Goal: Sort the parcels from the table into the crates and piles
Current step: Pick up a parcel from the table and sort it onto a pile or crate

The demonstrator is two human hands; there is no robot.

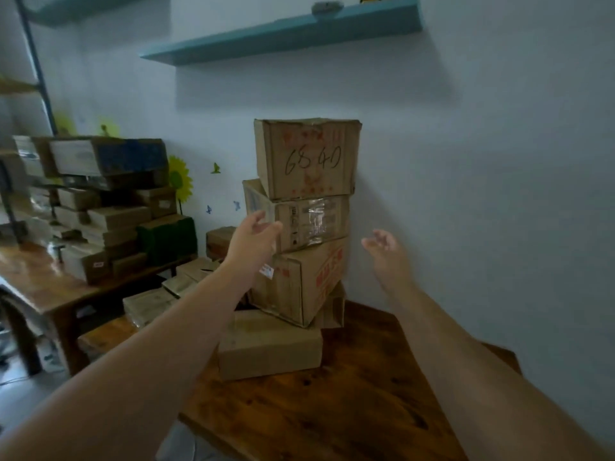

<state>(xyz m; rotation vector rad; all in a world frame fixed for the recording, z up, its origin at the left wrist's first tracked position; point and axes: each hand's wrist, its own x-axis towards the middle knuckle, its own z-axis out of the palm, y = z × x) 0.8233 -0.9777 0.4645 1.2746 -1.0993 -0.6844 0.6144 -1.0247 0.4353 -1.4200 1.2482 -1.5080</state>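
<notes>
A leaning stack of cardboard parcels stands on the wooden table (359,387) against the wall. The top parcel (307,158) has "6840" written on it. Under it sits a parcel with shiny tape (312,221), then a tilted parcel with red print (299,281), then a flat parcel (269,344) at the bottom. My left hand (253,237) is open, at the left side of the taped parcel; contact is unclear. My right hand (382,247) is open, apart from the stack on its right.
A second wooden table (36,277) at the left carries a big pile of parcels (106,207). More parcels (166,291) lie low between the two tables. A blue shelf (283,34) hangs on the wall above the stack.
</notes>
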